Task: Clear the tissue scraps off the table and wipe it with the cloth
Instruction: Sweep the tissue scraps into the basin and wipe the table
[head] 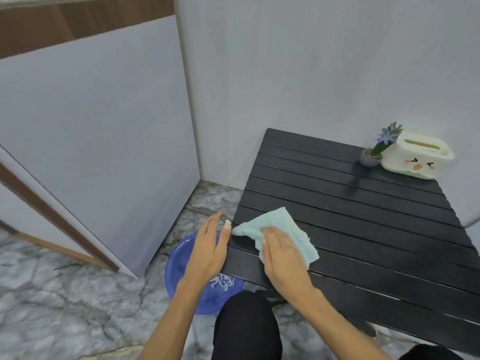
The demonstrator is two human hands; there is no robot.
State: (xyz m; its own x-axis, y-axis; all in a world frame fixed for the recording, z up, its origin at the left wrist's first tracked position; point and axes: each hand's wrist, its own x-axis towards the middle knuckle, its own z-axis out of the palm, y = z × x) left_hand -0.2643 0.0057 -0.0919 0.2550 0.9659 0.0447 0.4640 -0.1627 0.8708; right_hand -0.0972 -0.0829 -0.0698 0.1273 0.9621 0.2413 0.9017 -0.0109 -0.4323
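Right hand (283,258) presses the cloth (280,232) flat, fingers spread, at the table (363,229) left edge. Left hand (210,248), open, waits just beyond; scraps (223,281), apparently tissue, lie in the basin (179,266) below.

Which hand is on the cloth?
The right hand, pressed flat on the light blue cloth; the left hand sits open at the table edge.
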